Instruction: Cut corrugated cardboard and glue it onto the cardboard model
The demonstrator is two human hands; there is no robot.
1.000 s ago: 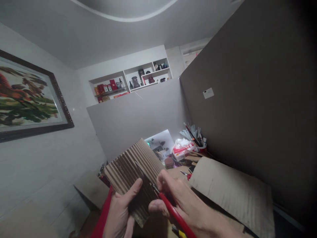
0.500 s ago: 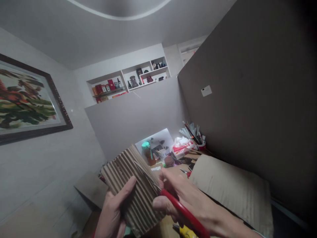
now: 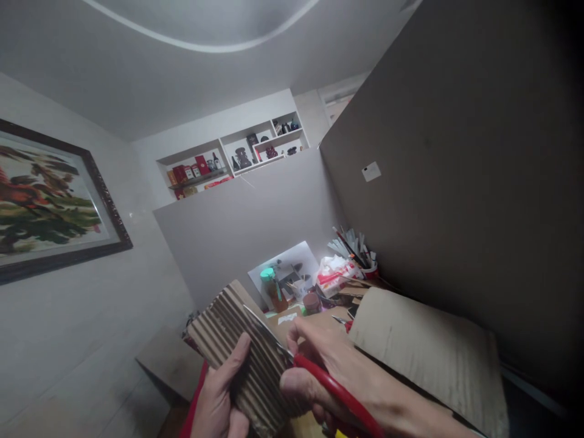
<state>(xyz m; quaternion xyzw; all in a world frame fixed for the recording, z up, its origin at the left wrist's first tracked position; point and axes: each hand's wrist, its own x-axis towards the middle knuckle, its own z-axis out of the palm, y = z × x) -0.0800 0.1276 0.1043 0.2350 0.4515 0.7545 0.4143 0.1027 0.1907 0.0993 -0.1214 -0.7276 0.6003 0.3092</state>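
Note:
My left hand grips a piece of corrugated cardboard from below, thumb pressed on its ribbed face. My right hand is closed on red-handled scissors. The metal blades lie across the cardboard's upper right side, pointing up and left. Both hands are low in the view, above a cluttered desk.
A large cardboard sheet lies to the right, below a tall grey partition. Behind the hands stand a green-lidded bottle, a small jar, a cup of pens and a tissue pack. A framed painting hangs on the left wall.
The corrugated cardboard has dropped lower and tilted, uncovering the green-lidded bottle behind it. The scissors have stayed against its right side while the view shifted slightly.

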